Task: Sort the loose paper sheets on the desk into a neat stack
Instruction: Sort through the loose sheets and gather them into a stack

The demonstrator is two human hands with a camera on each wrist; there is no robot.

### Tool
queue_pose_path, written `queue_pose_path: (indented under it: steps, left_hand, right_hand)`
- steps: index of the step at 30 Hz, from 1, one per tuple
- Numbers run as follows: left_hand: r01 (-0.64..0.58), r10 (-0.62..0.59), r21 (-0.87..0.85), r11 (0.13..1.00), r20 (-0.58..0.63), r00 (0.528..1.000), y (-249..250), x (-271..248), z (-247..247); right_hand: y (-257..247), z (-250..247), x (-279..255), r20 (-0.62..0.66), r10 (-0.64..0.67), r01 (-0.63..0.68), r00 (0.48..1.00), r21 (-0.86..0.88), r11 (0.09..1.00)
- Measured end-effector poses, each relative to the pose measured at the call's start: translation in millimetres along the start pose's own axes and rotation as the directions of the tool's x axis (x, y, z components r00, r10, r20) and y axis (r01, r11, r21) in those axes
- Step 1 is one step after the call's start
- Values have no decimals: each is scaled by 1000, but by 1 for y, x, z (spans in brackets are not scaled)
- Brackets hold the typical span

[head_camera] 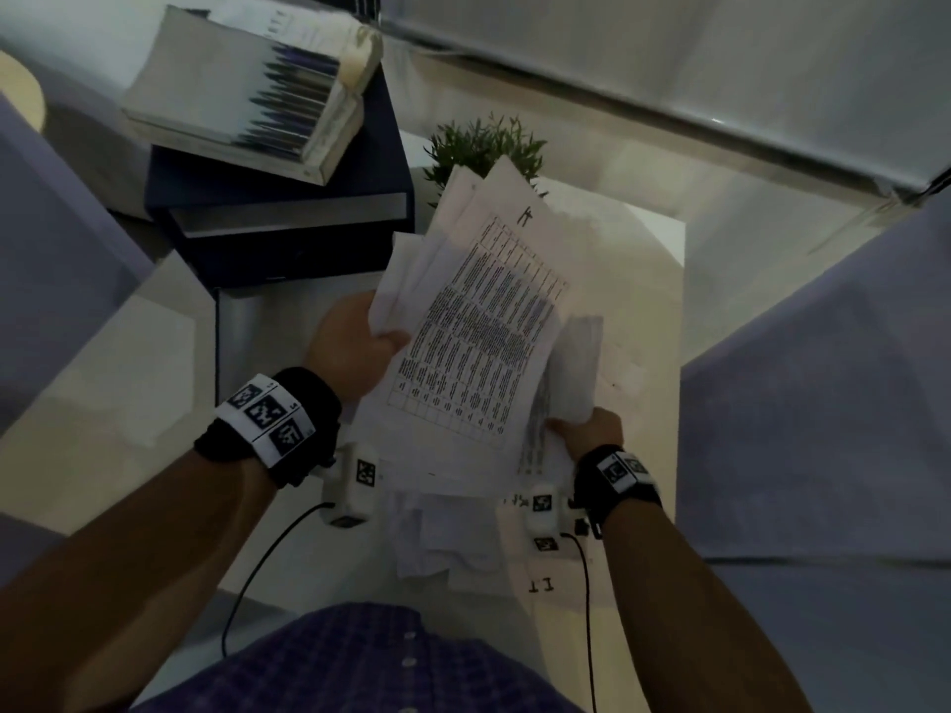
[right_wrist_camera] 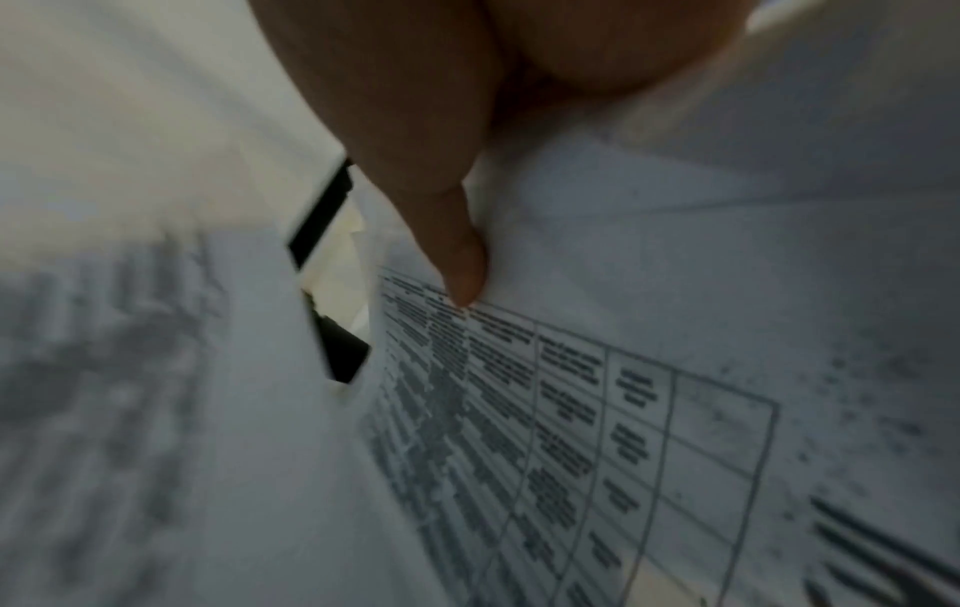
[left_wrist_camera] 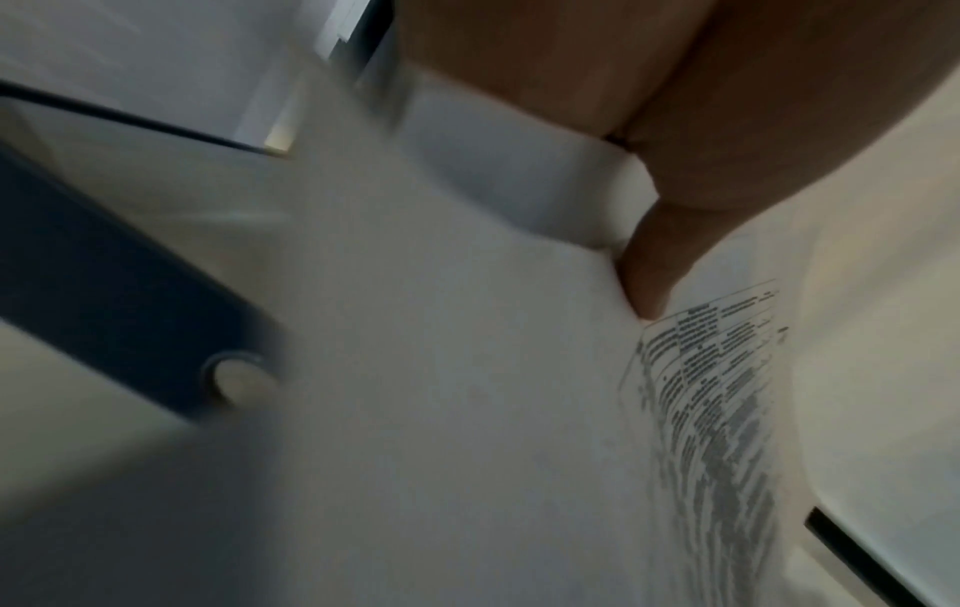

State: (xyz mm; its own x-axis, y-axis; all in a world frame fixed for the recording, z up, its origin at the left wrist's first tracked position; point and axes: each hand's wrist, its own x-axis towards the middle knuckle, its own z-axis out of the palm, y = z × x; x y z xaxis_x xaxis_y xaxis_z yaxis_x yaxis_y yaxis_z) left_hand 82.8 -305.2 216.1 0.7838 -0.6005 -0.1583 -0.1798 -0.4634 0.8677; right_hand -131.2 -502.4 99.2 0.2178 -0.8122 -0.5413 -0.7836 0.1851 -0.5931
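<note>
A few loose sheets point(head_camera: 447, 542) lie on the near edge of the white desk point(head_camera: 653, 311). Above them, the right hand point(head_camera: 592, 429) and left hand point(head_camera: 350, 342) each grip an uneven bundle of papers point(head_camera: 478, 331). Farther left, a book point(head_camera: 247, 90) rests on a dark box point(head_camera: 288, 218).

head: from above, facing down at the desk point(head_camera: 653, 280)
left wrist: very near, along the thumb point(left_wrist_camera: 649, 267)
right wrist: likewise
shared: the sheets point(head_camera: 478, 326)
</note>
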Motion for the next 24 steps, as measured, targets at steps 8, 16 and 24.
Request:
queue_pose_path:
  steps: [8,16,24]
  left_hand:
    - [89,-82,-41,995,154,985,-30,-36,58]
    - [256,-270,87,963,297,916,-64,-49,116]
    - [367,-395,149,918,295,870,-91,-27,131]
  right_hand:
    - [-25,-73,-24,-245,-367,303,898,-263,916]
    - [-60,-131,-72,-314,-637,466,704,-474,747]
    - [-54,-121,-61,-265,-526,519,808,-100,849]
